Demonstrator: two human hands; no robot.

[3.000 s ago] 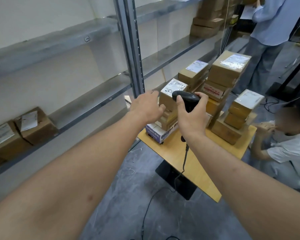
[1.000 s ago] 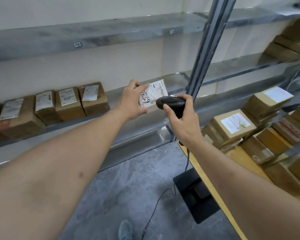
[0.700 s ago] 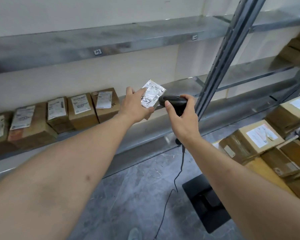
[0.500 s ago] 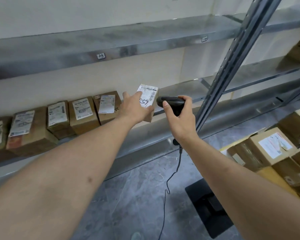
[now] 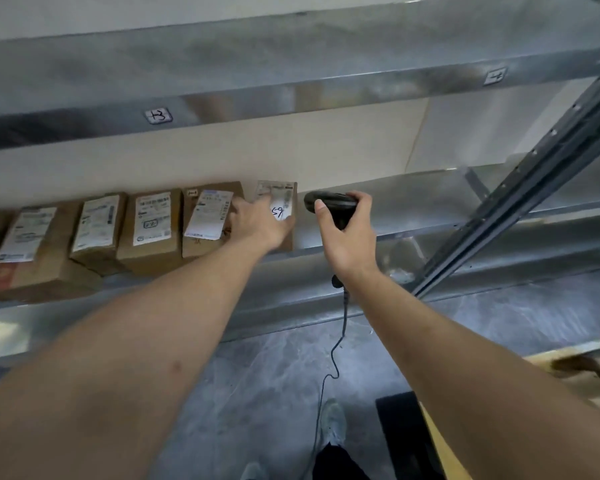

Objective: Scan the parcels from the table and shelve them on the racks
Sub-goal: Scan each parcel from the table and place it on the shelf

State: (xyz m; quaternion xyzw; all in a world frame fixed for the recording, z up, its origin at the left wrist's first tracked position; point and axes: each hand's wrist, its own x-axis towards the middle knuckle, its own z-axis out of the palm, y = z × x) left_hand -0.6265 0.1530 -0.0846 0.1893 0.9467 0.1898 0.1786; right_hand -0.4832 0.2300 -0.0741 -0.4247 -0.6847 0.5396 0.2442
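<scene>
Left hand [image 5: 262,221] reaches out to the galvanised metal rack shelf [image 5: 413,206] and rests on the front of a small brown cardboard parcel with a white label marked in black pen [image 5: 281,206]; the fingers lie over its face, and whether they curl round its edge or only press it I cannot tell. That parcel stands upright on the shelf, touching the hand and just beside the last of a row of brown cardboard boxes with white shipping labels [image 5: 151,226], which runs away to the left of the hand along the same shelf. Right hand [image 5: 345,233] is clenched round the handle of a black corded barcode scanner [image 5: 329,204], thumb up the near side, the scanner's head level with the parcel and just to the right of the left hand, apart from it. Its thin black cable [image 5: 336,344] drops from below the right wrist toward the grey marbled floor [image 5: 274,382]. Above both hands runs a higher metal shelf [image 5: 291,64] with small handwritten tags on its front lip. Right of the right hand a dark steel upright [image 5: 520,195] slants across. Far below that hand, the yellow wooden surface edge [image 5: 444,445] shows at the lower right.
</scene>
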